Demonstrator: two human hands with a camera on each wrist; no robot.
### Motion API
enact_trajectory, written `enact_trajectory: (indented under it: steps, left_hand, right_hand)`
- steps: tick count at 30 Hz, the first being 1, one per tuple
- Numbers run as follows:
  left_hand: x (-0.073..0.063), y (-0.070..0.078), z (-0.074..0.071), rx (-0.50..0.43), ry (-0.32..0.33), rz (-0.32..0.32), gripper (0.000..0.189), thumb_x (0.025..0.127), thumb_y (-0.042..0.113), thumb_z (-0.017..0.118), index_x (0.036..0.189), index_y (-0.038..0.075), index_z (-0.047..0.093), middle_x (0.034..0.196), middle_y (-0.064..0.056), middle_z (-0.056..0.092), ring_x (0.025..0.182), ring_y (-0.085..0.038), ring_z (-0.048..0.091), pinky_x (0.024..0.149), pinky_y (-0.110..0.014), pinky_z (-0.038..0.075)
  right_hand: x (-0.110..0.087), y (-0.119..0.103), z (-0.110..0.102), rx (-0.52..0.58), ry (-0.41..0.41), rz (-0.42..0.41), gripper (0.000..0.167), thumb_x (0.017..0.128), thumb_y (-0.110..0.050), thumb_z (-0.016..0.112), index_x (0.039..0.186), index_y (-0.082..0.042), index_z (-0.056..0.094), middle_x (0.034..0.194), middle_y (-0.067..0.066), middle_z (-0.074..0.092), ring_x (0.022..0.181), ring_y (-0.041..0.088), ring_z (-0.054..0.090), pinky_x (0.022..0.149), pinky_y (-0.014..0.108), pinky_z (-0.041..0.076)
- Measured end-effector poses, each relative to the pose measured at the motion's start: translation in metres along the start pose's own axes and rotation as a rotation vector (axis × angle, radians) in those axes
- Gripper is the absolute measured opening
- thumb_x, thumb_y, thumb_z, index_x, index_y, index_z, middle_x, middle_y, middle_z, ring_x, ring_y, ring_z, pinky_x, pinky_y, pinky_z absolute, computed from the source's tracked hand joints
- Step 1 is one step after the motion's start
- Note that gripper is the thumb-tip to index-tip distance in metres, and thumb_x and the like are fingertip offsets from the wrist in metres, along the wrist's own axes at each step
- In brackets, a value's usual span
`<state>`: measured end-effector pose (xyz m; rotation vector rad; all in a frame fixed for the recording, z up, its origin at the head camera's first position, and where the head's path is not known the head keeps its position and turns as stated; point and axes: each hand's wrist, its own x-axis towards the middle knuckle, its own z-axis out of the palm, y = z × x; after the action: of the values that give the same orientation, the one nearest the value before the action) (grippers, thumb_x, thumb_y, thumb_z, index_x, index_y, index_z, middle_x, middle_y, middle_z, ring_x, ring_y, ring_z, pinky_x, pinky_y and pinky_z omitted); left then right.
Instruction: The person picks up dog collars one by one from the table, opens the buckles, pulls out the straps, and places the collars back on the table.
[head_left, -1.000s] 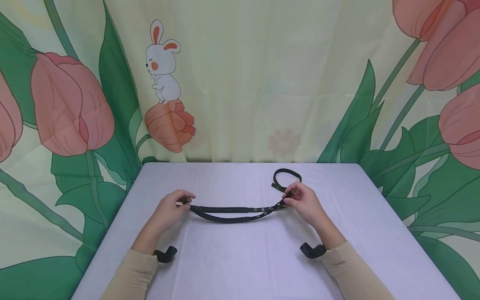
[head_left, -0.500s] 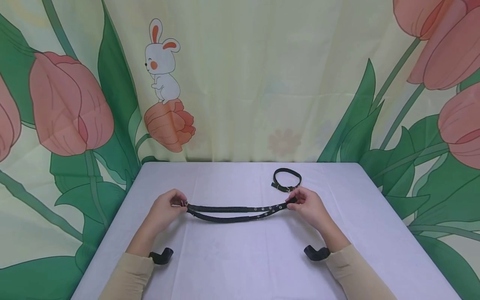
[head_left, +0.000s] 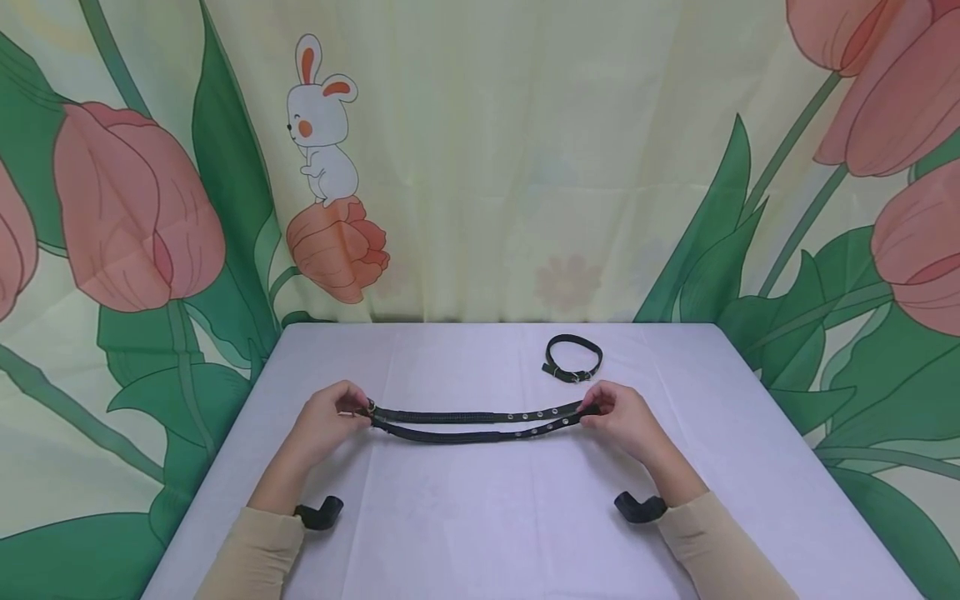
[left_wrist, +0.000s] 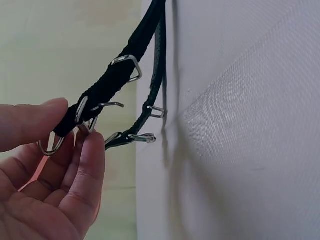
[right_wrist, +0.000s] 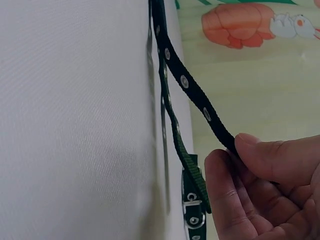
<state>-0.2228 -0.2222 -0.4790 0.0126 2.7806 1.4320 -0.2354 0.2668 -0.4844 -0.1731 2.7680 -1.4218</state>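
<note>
Two dark collars with metal eyelets stretch side by side between the hands, close over the table: a farther collar (head_left: 450, 417) and a nearer collar (head_left: 457, 437) that sags slightly. My left hand (head_left: 322, 423) pinches their buckle ends between thumb and fingers. Silver buckles (left_wrist: 131, 66) and a ring hang at that end in the left wrist view. At the eyelet ends, my right hand (head_left: 628, 421) pinches the tips; its fingers partly hide them. A third collar (head_left: 567, 376), buckled into a loop, lies just beyond the right hand.
A white cloth covers the table (head_left: 465, 517). Behind its far edge hangs a curtain (head_left: 480, 167) printed with tulips and a rabbit. Black camera mounts (head_left: 321, 513) sit on both wrists above the cloth.
Both hands have drawn a little apart, the right one moving right and toward the person. The two collars now show more separately at the right end, and the looped collar is fully uncovered.
</note>
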Motion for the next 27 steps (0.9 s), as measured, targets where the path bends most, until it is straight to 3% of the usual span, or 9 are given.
enact_trajectory:
  steps: [7, 17, 27]
  left_hand:
    - [-0.0009, -0.0012, -0.0019, 0.008, -0.04, -0.003, 0.027, 0.089, -0.001, 0.08, 0.114, 0.006, 0.07, 0.114, -0.011, 0.075, 0.108, -0.025, 0.069, 0.089, -0.034, 0.053]
    - [-0.0048, -0.0014, -0.0072, -0.004, -0.055, -0.003, 0.026, 0.093, 0.003, 0.077, 0.118, 0.006, 0.07, 0.115, -0.014, 0.075, 0.112, -0.026, 0.07, 0.091, -0.037, 0.057]
    - [-0.0028, -0.0054, -0.0091, 0.014, -0.04, 0.011, 0.025, 0.095, 0.004, 0.077, 0.118, 0.008, 0.07, 0.114, -0.013, 0.076, 0.111, -0.026, 0.07, 0.087, -0.034, 0.055]
  right_hand:
    - [-0.0007, 0.0032, -0.0014, -0.014, -0.002, 0.014, 0.023, 0.084, 0.007, 0.082, 0.101, -0.002, 0.07, 0.103, 0.014, 0.079, 0.089, 0.016, 0.071, 0.073, 0.023, 0.053]
    - [-0.0012, 0.003, 0.001, -0.061, -0.031, 0.029, 0.024, 0.086, 0.008, 0.078, 0.104, -0.006, 0.071, 0.105, 0.01, 0.079, 0.096, 0.019, 0.072, 0.082, 0.028, 0.052]
    - [-0.0016, 0.0023, 0.0003, 0.026, -0.077, -0.037, 0.026, 0.088, 0.008, 0.076, 0.112, 0.001, 0.07, 0.111, 0.019, 0.078, 0.101, 0.025, 0.074, 0.081, 0.022, 0.057]
